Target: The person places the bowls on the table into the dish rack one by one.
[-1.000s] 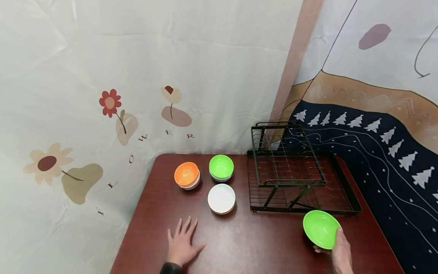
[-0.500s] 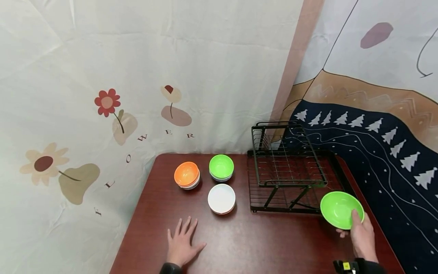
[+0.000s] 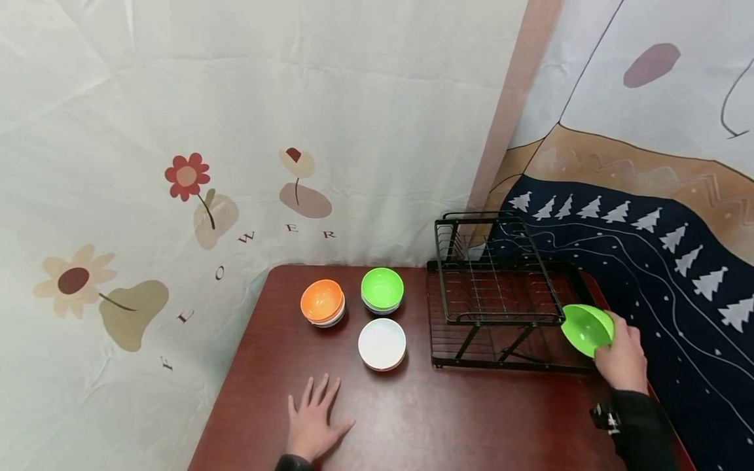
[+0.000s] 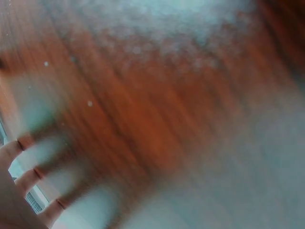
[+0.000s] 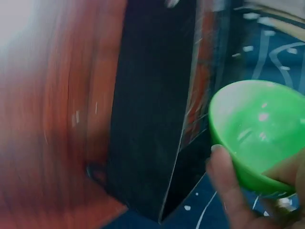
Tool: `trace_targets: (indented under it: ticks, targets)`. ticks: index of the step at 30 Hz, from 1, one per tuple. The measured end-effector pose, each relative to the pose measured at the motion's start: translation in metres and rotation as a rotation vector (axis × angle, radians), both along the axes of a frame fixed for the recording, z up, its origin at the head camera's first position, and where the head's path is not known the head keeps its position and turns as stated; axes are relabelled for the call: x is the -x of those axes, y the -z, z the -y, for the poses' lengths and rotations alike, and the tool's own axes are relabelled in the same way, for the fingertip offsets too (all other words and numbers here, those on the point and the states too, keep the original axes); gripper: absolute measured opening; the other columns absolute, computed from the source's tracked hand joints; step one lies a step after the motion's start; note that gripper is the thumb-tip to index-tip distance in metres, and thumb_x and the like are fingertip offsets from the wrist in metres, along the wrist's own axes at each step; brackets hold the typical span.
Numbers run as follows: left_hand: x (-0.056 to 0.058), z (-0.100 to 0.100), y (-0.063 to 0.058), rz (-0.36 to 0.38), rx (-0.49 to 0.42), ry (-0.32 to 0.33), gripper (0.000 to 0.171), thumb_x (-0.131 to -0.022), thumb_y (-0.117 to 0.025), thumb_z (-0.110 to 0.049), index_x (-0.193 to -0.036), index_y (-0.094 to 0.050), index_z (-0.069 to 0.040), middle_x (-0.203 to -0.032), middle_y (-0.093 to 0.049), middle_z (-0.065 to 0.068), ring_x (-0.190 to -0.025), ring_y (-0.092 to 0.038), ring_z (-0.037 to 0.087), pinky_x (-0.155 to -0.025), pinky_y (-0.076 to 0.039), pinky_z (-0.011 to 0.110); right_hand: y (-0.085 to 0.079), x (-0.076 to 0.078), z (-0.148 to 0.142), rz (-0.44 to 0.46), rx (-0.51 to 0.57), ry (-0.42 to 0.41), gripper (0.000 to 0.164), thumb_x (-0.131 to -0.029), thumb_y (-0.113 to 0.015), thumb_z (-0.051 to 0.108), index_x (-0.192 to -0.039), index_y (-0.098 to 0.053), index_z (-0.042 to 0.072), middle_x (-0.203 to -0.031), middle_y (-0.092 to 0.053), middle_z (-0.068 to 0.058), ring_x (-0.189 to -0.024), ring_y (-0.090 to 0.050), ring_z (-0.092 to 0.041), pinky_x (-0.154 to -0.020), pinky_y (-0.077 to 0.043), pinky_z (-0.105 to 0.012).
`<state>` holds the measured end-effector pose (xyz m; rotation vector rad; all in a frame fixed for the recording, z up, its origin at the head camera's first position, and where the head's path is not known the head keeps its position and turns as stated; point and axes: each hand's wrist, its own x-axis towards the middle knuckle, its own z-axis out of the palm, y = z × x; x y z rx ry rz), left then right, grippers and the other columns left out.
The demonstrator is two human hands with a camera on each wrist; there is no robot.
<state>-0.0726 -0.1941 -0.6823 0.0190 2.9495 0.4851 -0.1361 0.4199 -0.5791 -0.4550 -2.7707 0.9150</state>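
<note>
Brown table point(image 3: 459, 418) lies under the left hand point(image 3: 314, 422), fingers spread wide. The right hand point(image 3: 624, 358) grips a green bowl point(image 3: 586, 330), with a black rack point(image 5: 147, 109) near its fingers.

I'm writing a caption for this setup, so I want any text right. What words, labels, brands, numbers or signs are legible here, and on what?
"F L O W E R": spaced letters on the pale curtain.
Wrist device: any marking is too small to read.
Held green bowl, orange bowl, white bowl, rack: no legible text.
</note>
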Motion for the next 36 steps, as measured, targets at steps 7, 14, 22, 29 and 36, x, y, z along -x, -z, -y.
trace_targets:
  ticks: [7,14,22,29,36]
  targets:
    - [-0.004,0.001,0.004,-0.010,0.000,0.006,0.096,-0.083,-0.076,-0.079,-0.163,-0.055,-0.032,-0.174,-0.049,0.005,-0.165,-0.036,0.045,-0.124,-0.017,0.089,0.001,0.057,-0.014,-0.133,-0.356,-0.248,0.076,-0.087,-0.069,-0.015,-0.157,-0.041,-0.001,-0.133,-0.041,-0.040,-0.069,-0.054,-0.053,-0.060,-0.044,-0.063]
    - [-0.008,0.000,0.006,-0.057,-0.017,0.013,0.095,-0.082,-0.077,-0.080,-0.162,-0.057,-0.031,-0.171,-0.053,0.006,-0.162,-0.040,0.046,-0.123,-0.020,0.089,-0.005,0.118,-0.015,-0.117,-0.557,-0.396,0.063,-0.092,-0.058,-0.025,-0.149,-0.047,0.000,-0.131,-0.039,-0.039,-0.077,-0.052,-0.055,-0.055,-0.046,-0.057]
    - [-0.007,-0.001,-0.006,0.006,0.001,0.012,0.095,-0.086,-0.074,-0.080,-0.165,-0.053,-0.032,-0.176,-0.047,0.004,-0.166,-0.035,0.044,-0.125,-0.017,0.088,0.010,0.158,-0.007,0.057,-0.555,-0.508,0.063,-0.095,-0.053,-0.029,-0.151,-0.044,-0.002,-0.143,-0.029,-0.038,-0.120,-0.044,-0.078,-0.057,-0.052,-0.057]
    - [-0.009,0.001,-0.001,-0.029,-0.005,0.027,0.095,-0.085,-0.073,-0.081,-0.164,-0.054,-0.032,-0.174,-0.050,0.005,-0.164,-0.038,0.045,-0.123,-0.020,0.088,0.022,0.164,-0.009,0.114,-0.452,-0.492,0.057,-0.098,-0.052,-0.023,-0.151,-0.040,-0.005,-0.151,-0.019,-0.040,-0.127,-0.031,-0.078,-0.056,-0.050,-0.054]
    - [-0.004,0.001,-0.001,0.011,-0.005,0.012,0.095,-0.086,-0.072,-0.081,-0.166,-0.051,-0.033,-0.177,-0.045,0.003,-0.167,-0.034,0.043,-0.125,-0.017,0.088,0.033,0.177,-0.020,-0.098,-0.690,-0.538,0.062,-0.094,-0.051,-0.029,-0.149,-0.044,0.001,-0.135,-0.032,-0.037,-0.093,-0.049,-0.062,-0.053,-0.052,-0.050]
